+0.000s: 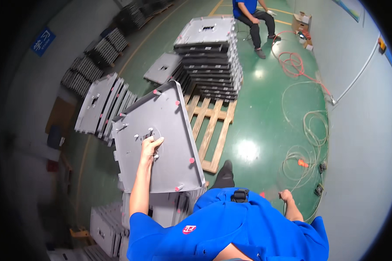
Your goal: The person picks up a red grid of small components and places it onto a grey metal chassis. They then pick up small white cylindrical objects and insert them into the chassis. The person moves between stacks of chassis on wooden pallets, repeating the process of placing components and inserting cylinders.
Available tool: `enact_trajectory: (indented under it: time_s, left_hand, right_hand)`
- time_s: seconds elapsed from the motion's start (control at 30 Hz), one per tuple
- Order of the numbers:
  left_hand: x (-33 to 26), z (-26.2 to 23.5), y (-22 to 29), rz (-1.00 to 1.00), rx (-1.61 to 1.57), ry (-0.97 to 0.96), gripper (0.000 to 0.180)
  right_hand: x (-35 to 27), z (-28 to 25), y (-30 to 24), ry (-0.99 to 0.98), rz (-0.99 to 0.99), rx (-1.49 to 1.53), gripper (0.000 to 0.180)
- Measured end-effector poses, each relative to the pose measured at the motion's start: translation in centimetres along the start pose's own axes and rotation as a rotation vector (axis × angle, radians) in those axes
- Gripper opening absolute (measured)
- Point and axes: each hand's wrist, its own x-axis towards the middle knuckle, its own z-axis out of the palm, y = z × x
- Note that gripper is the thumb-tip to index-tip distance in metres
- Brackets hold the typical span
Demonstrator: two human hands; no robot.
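A large grey tray-like panel (pixel 174 161) with raised edges hangs tilted in front of me, with red-tipped pegs standing near its edges. My left hand (pixel 150 148) is closed on it near the middle, the thumb lying over small fittings around a central opening. Out to my right, low beside my body, is my right hand (pixel 286 195) with its fingers curled. A blurred, thin shape with a reddish end lies by those fingers; I cannot make out what they hold. Below the panel, more grey panels (pixel 163 209) stand partly hidden.
A tall stack of panels (pixel 209 61) stands on a wooden pallet (pixel 209 130) ahead. Leaning panels (pixel 101 104) are at the left. Clear hose (pixel 307 161) and red hose (pixel 292 65) lie along the right wall. A seated person (pixel 252 21) is at the far end.
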Motion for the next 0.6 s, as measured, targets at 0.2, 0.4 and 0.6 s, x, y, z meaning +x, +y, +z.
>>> enact_trajectory:
  time_s: [0.2,0.4,0.6]
  left_hand:
    - [16.6,5.6,8.0,0.041,0.049,-0.081,0.036]
    - [31.9,13.7,17.1,0.13,0.112,-0.166,0.032]
    - [48.2,21.8,22.8,0.204,0.232,-0.208,0.033]
  right_hand:
    - [5.0,-8.1,-8.6,0.04,0.185,0.283,0.034]
    - [14.0,-9.5,-10.9,0.046,0.192,0.28,0.031]
    - [25.3,-12.1,-13.0,-0.224,-0.017,-0.038,0.023]
